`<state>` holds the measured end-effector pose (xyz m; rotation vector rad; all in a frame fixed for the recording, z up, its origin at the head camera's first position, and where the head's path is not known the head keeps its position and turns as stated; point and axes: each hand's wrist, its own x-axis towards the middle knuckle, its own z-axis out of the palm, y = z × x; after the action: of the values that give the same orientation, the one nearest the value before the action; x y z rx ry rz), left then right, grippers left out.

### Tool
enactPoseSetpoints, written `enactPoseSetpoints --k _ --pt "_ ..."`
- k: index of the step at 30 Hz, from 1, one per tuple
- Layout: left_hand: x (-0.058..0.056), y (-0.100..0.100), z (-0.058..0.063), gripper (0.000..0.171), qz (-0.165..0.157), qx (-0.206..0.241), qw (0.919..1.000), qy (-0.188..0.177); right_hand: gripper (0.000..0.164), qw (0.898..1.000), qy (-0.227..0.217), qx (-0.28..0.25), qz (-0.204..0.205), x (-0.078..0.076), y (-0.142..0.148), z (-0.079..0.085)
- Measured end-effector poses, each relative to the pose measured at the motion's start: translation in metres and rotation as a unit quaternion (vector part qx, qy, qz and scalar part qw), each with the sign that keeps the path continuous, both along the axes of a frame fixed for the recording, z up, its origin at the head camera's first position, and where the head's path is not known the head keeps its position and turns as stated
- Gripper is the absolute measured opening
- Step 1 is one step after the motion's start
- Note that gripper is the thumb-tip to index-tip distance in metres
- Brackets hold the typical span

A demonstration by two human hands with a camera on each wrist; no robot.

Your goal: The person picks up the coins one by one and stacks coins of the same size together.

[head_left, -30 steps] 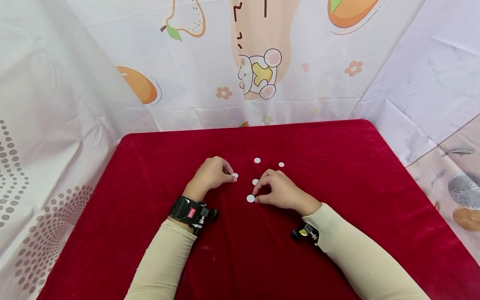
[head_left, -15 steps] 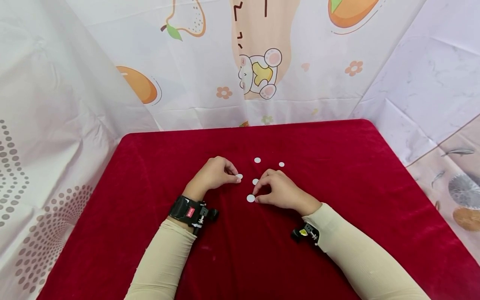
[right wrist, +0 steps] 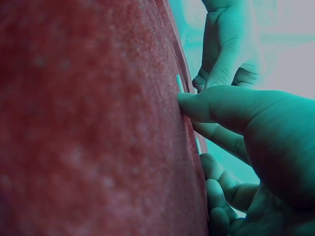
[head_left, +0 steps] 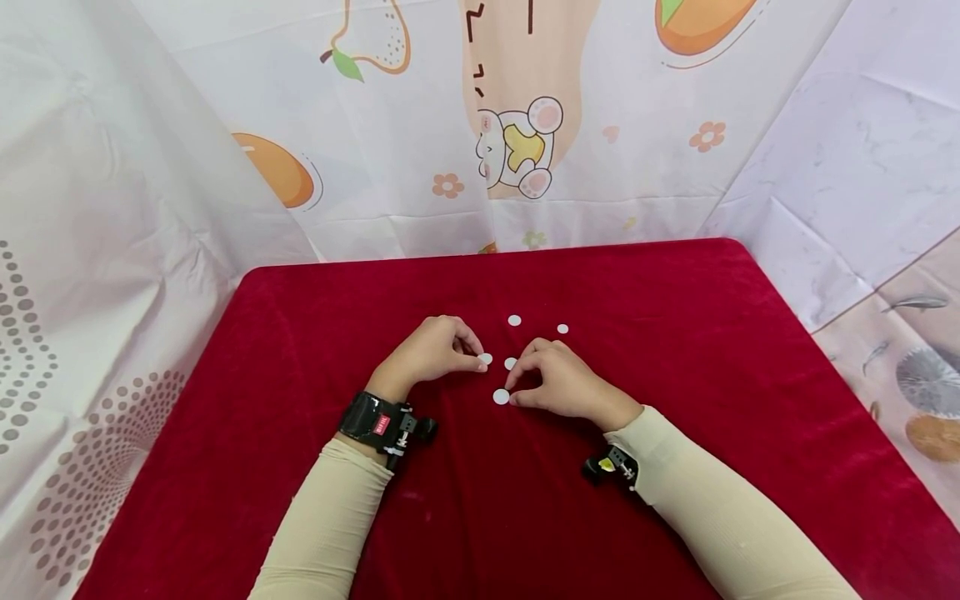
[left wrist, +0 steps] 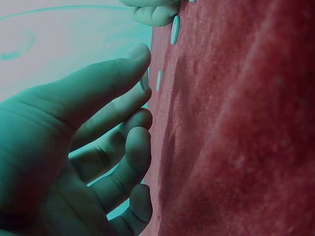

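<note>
Between the thumb and index finger of my left hand (head_left: pixel 433 350) is a small, thin white disc (head_left: pixel 486 358), pinched near its edge. The left wrist view shows the same white disc (left wrist: pixel 144 81) partly hidden by the thumb, tilted just off the cloth. My right hand (head_left: pixel 558 382) holds the right edge of a second white disc (head_left: pixel 501 397) with thumb and index fingertip. That disc lies at the cloth surface. A third white disc (head_left: pixel 511 363) sits between the hands, partly covered by the right fingers.
Farther back on the red cloth-covered table (head_left: pixel 637 292) lie a white disc (head_left: pixel 514 320) and a smaller-looking white disc (head_left: pixel 562 329) to its right. A printed white curtain (head_left: pixel 405 150) hangs behind the table's back edge.
My left hand has moved right and slightly toward me with its white disc, closer to the discs in the middle. The right hand and the other discs have stayed in place.
</note>
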<state>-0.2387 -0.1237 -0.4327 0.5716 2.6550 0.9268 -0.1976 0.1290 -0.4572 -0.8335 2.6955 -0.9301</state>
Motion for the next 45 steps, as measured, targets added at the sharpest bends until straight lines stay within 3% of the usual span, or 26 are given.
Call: enactPoseSetpoints --k 15,45 --pt "0.001 0.007 -0.006 0.011 -0.059 0.001 0.9982 0.013 0.016 1.0 0.001 -0.001 0.001 0.0 0.0 -0.001" --pt "0.007 0.021 -0.009 0.011 -0.082 -0.013 0.9965 0.011 0.016 1.0 -0.005 -0.006 -0.002 0.0 0.0 -0.001"
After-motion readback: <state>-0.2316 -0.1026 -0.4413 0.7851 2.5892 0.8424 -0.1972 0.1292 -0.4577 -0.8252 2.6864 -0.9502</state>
